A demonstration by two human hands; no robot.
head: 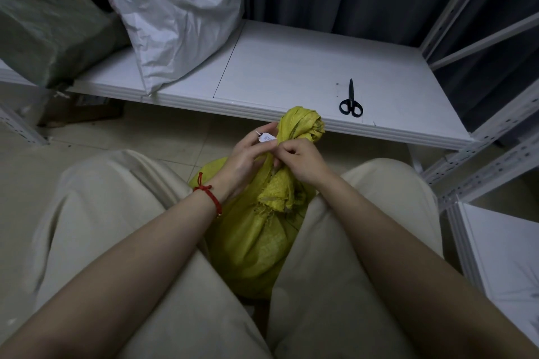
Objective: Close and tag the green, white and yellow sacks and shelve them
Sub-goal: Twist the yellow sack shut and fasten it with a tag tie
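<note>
A yellow woven sack stands on the floor between my knees, its neck twisted into a knot at the top. My left hand pinches a small white tag against the neck of the sack. My right hand has its fingers curled at the neck right beside the tag, pinching what looks like the tag's tie. The white sack leans upright on the low white shelf. The green sack lies on the same shelf at the far left.
Black scissors lie on the shelf's right half, just beyond the knot. White metal rack uprights rise at the right, with another white board lower right. A dark curtain hangs behind the shelf. The floor is pale tile.
</note>
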